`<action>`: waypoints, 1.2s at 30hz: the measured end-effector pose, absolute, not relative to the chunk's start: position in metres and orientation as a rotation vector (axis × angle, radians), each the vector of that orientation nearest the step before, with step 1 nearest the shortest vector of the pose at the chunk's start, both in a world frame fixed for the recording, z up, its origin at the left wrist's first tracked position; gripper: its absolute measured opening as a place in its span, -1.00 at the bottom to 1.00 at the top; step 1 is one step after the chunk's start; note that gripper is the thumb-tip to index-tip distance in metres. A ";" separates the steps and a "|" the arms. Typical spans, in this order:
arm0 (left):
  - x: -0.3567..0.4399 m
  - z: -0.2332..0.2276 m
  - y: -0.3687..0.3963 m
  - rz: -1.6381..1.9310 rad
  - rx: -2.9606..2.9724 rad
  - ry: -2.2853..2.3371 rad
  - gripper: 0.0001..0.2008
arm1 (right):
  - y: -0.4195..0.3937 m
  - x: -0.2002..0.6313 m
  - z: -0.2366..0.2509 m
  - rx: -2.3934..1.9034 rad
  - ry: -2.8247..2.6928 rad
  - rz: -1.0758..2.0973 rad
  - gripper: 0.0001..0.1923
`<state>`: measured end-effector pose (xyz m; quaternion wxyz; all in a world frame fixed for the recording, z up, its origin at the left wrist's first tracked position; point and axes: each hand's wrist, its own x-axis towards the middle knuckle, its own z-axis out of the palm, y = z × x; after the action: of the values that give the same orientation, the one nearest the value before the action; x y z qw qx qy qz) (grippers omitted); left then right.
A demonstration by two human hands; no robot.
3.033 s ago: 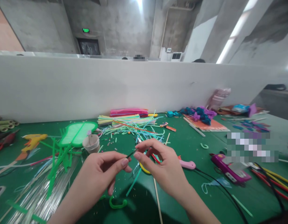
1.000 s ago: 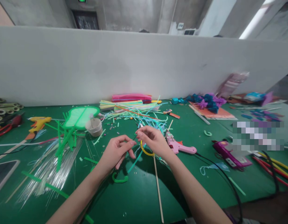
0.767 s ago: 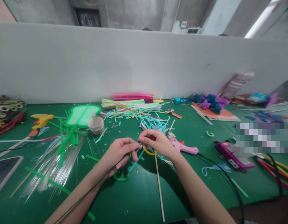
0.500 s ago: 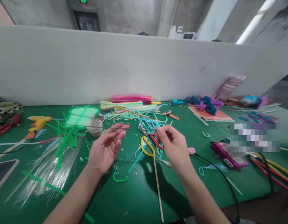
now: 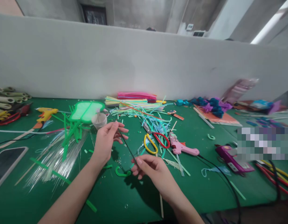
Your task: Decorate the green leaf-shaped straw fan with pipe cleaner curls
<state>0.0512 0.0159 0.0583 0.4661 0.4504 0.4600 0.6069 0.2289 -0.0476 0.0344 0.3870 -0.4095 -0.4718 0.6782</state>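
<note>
A thin, straight dark rod (image 5: pixel 127 146) slants between my two hands, above the green tabletop. My left hand (image 5: pixel 106 140) pinches its upper end between thumb and forefinger, with the other fingers spread. Lower and to the right, my right hand (image 5: pixel 152 171) grips the other end with thumb and fingers. Just left of the right fingertips lies a curled green piece (image 5: pixel 120 174). Beyond the right hand are scissors (image 5: pixel 155 143) with one yellow and one red handle, and a pink glue gun (image 5: pixel 184 148).
Coloured strips (image 5: pixel 134 104) are heaped at the back, before a pale partition (image 5: pixel 125 59). To the left are a green framed shape (image 5: pixel 86 112), a small cup (image 5: pixel 99 120), a yellow glue gun (image 5: pixel 44 114) and clear thin rods (image 5: pixel 57 165). A purple device (image 5: pixel 234 158) lies right.
My right hand has moved down and left with the rod's end, so the rod has gone from nearly level to slanted. The left hand has closed on the other end. The view has shifted slightly.
</note>
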 end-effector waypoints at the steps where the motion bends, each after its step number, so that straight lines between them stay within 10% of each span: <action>1: 0.051 0.058 0.016 1.471 1.106 1.122 -0.71 | -0.049 0.229 0.035 -1.038 -1.177 1.751 -0.60; 15: 0.055 0.057 0.016 1.421 1.131 1.224 -0.70 | -0.054 0.232 0.036 -1.006 -1.100 1.858 -0.62; 23: 0.030 0.081 -0.019 1.209 2.114 1.974 -0.67 | -0.036 0.261 0.059 -1.227 -1.535 1.509 -0.81; 26: 0.038 0.087 -0.030 0.935 2.702 1.480 -0.64 | -0.027 0.270 0.072 -1.219 -1.841 1.361 -0.84; 36: 0.064 0.070 -0.012 0.552 1.964 1.257 -0.77 | 0.010 0.292 0.085 -1.487 -2.285 0.492 -0.73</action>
<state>0.0638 -0.0118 0.0700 0.3641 0.7632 0.4887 0.2146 0.2924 0.0096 0.0849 0.1848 -0.5276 -0.8106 0.1746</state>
